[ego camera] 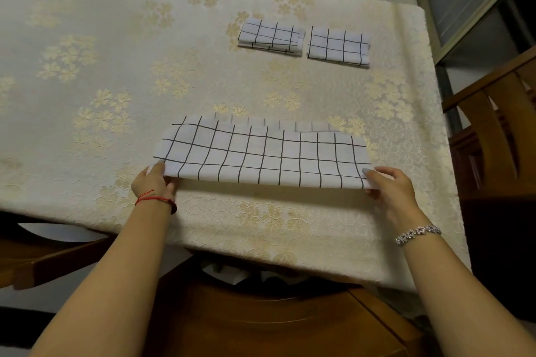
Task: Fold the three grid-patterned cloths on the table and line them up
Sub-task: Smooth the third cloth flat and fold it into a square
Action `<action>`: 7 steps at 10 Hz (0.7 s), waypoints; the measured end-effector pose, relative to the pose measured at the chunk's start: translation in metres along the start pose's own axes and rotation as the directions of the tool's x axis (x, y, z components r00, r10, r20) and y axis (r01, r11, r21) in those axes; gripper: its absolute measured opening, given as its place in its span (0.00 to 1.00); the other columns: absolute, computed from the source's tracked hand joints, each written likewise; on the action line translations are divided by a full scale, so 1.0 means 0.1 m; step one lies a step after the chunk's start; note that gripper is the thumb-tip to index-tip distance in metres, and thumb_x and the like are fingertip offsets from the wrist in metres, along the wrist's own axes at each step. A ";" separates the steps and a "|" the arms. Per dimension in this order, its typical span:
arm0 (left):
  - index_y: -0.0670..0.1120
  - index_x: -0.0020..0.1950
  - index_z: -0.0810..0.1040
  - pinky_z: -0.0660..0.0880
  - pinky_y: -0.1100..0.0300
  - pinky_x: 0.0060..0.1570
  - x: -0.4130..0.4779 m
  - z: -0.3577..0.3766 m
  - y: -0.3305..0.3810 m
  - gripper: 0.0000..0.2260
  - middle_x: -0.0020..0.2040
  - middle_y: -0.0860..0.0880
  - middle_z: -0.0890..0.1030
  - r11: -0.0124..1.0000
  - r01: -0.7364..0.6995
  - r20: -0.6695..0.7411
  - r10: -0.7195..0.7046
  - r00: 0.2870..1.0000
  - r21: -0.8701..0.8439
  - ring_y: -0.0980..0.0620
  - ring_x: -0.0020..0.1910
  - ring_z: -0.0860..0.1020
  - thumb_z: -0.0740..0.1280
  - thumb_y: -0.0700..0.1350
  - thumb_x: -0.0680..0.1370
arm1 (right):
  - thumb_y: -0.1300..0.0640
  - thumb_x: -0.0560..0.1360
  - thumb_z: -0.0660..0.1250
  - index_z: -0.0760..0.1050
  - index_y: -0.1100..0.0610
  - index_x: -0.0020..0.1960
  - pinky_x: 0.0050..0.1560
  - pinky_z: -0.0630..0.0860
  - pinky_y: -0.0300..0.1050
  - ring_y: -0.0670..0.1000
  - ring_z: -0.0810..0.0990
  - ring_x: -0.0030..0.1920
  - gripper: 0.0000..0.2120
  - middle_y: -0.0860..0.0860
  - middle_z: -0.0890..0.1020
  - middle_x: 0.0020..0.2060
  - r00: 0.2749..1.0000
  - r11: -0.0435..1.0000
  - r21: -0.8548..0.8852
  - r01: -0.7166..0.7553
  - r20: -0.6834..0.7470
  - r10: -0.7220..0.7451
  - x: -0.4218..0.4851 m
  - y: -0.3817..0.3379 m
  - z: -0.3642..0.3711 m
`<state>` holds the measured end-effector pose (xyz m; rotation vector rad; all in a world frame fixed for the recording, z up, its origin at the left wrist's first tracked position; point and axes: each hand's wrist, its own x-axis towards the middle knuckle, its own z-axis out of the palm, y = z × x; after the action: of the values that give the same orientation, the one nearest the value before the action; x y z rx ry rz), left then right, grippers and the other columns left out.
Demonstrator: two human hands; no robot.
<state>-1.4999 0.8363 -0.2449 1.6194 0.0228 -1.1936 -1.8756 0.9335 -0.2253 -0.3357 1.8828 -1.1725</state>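
**Item 1.** Left hand (153,182), red cord bracelet (150,198) at the wrist. At the near-left corner of the long cloth, pinching it with the thumb on top and the fingers tucked beneath.

**Item 2 (landmark).** Long white fabric cloth with black grid lines (261,153). It lies doubled across the near part of the cream, gold-flowered bench (116,66). Its near edge is raised slightly between the two hands. A paler strip of the lower layer shows past its far edge, so the layers are not flush.

**Item 3.** Right hand (388,188), silver flower-link bracelet (417,232). At the near-right corner, pinching it, thumb above and fingers curled under.

**Item 4.** Two small folded grid cloths, beyond the long cloth's right half and well apart from it. The left one (269,36) has slipped layers; the right one (338,45) sits just beside it.

**Handling note (judgement).**
- Two cloths look done; this is the third, mid-fold.
- Keep both corners level and the span taut.
- Carry the near edge to meet the far edge, not the exposed strip.
- Smooth from the centre outward before the crosswise folds.
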 end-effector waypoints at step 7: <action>0.41 0.51 0.78 0.78 0.43 0.51 0.20 -0.25 -0.10 0.12 0.48 0.41 0.78 0.981 -0.167 -0.046 0.172 0.984 0.103 0.43 0.45 0.78 0.64 0.31 0.70 | 0.56 0.70 0.73 0.78 0.62 0.44 0.47 0.73 0.48 0.53 0.75 0.42 0.10 0.55 0.78 0.37 0.997 0.979 -0.198 0.047 0.063 -0.036 0.01 0.06 0.00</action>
<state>-1.4787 0.8486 -0.2676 1.7045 -0.1395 -1.0333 -1.8744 0.9360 -0.2307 -0.5170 1.9542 -0.9913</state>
